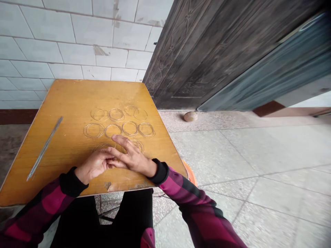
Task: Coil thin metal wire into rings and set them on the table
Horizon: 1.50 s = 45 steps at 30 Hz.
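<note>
Amber wooden tabletop (74,100): thin wire rings (130,121) in loose rows toward the far edge; left hand (94,165) loosely curled, empty; right hand (133,158) open, fingers (121,142) across the nearest ring (143,146); risk: a careless sweep snagging or shifting rings.

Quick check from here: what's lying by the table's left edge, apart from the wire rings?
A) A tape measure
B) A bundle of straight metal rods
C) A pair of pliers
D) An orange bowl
B: a bundle of straight metal rods lies slantwise on the wooden table, left of the wire rings.
</note>
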Available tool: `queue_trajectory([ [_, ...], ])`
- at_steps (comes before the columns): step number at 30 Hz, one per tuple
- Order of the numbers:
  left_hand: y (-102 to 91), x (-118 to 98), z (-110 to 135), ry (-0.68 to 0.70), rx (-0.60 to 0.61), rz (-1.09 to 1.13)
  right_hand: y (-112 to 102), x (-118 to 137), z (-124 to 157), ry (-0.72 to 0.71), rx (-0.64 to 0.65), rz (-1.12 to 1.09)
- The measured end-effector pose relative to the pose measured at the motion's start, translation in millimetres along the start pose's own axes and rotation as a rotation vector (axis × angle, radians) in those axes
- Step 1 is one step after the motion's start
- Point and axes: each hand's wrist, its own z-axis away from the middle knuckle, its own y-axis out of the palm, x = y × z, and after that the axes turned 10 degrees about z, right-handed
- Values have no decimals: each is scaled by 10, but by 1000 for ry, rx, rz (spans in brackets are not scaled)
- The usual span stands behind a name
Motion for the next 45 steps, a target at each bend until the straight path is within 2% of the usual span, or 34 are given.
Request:
queue_trajectory([
  [4, 101, -66, 72, 79, -51, -102, -10, -5, -3, 14, -35, -124],
  [8, 162, -192, 134, 314, -170, -474, -34, -26, -24, 154, -49, -484],
  [11, 164, -257, 156, 464, -222, -728, -38, -61, -32, 263, 20, -764],
  [15, 151, -268, 160, 476, -218, -839, -51, -83, -38, 265, 96, -882],
  [20, 146, -260, 161, 499, -195, -888, -73, -57, -52, 301, 102, -988],
  [26, 157, -269, 165, 520, -189, -906, -86, -43, -57, 327, 100, -993],
  [31, 147, -317, 162, 536, -207, -898, -148, -103, -70, 349, 164, -1000],
  [33, 125, -353, 161, 576, -227, -923, -157, -138, -77, 425, 142, -1040],
  [36, 82, -395, 159, 634, -238, -1004, -129, -171, -81, 665, 102, -1139],
  [39, 54, -408, 156, 649, -233, -1075, -77, -182, -69, 865, 186, -1293],
  [42, 57, -416, 157, 641, -231, -1101, -44, -199, -46, 948, 269, -1403],
  [45, 80, -443, 164, 621, -222, -1108, -39, -225, -32, 1015, 342, -1398],
])
